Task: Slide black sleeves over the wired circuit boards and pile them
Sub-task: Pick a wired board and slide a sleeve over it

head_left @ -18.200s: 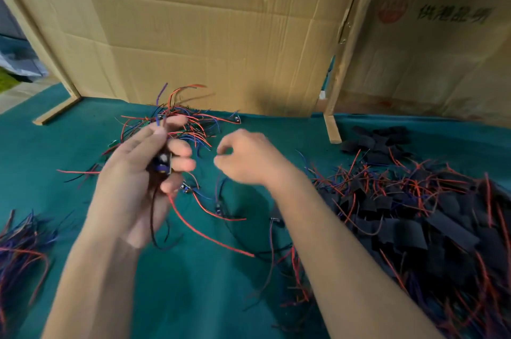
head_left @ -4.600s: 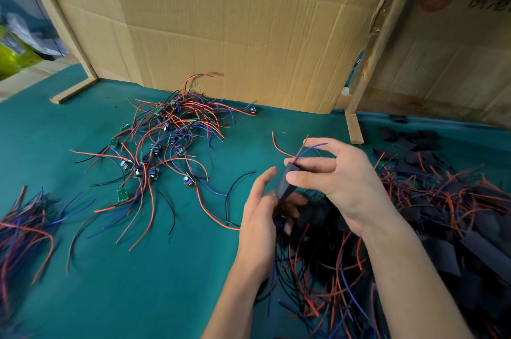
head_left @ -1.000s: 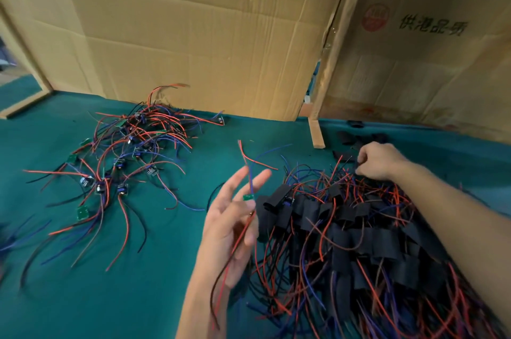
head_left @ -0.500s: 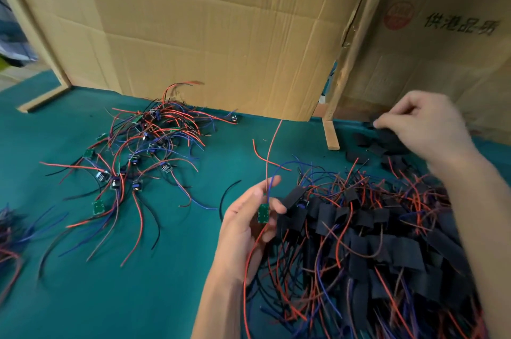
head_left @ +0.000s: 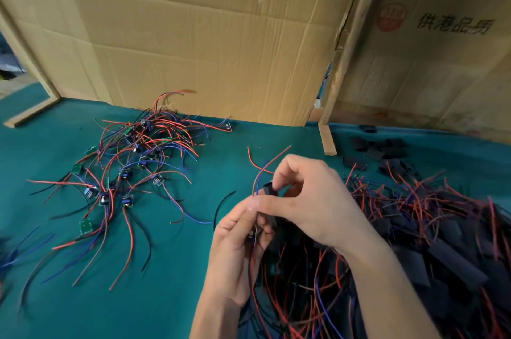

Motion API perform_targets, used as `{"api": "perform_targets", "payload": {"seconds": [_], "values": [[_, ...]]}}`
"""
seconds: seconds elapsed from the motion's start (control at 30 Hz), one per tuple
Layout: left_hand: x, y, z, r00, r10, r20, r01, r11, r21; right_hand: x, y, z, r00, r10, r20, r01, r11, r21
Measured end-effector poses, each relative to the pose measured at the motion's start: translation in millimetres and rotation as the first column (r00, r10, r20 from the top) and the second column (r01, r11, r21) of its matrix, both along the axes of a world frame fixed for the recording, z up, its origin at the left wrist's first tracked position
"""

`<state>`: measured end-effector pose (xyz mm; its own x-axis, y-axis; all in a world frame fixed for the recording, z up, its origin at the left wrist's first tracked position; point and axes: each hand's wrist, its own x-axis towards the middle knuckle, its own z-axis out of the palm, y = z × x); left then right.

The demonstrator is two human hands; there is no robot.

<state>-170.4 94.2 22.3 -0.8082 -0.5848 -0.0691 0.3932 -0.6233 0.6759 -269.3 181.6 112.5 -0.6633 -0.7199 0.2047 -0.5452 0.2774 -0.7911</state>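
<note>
While both hands meet near the middle of the green desk [head_left: 171, 297], the right hand [head_left: 312, 200] pinches a black sleeve [head_left: 269, 189] btwn thumb & forefinger, fingers curled round it. Sleeve sits at the hand's left fingertips, just above the left hand [head_left: 235, 250], its open end facing the viewer. Left hand's fingers are curled on a wired circuit board [head_left: 253, 233]; board itself is mostly hidden behind the fingers, only a sliver shows. Its red & blue wires [head_left: 262, 170] stick up past the sleeve on the far side; whether they run thru the sleeve or beside it, can't tell. More red & black leads hang down from the left palem toward the near edge.

Right of the hands, touching the right wrist & forearm, lies a big pile of sleeved boards [head_left: 414, 233], black sleeves w/ red, blue & black wires tangled. Far right, loose empty sleeves [head_left: 378, 148] lie on the desk, close to the pile's far edge. Left & far, well apart from the hands, is a heap of bare boards [head_left: 130, 172] w/ small green boards & red/blue/black wires splayed out. One black wire [head_left: 221, 206] lies alone on the desk just left of the left hand. Cardboard sheets [head_left: 207, 34] stand along the far side, a wood post [head_left: 343, 62] btwn them
</note>
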Motion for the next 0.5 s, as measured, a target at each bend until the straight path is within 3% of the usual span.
{"api": "perform_targets", "payload": {"seconds": [0.27,0.5], "values": [[0.3,1.8,-0.6,0.999,0.025,0.029,-0.025,1.000,-0.015,-7.1,4.6,-0.9,1.000,-0.021,-0.017,0.022,0.998,0.064],[-1.4,4.4,-3.0,0.998,0.022,0.064,-0.015,0.993,-0.114,-3.0,-3.4,-3.0,0.989,-0.119,0.084,0.128,0.986,-0.110]]}}
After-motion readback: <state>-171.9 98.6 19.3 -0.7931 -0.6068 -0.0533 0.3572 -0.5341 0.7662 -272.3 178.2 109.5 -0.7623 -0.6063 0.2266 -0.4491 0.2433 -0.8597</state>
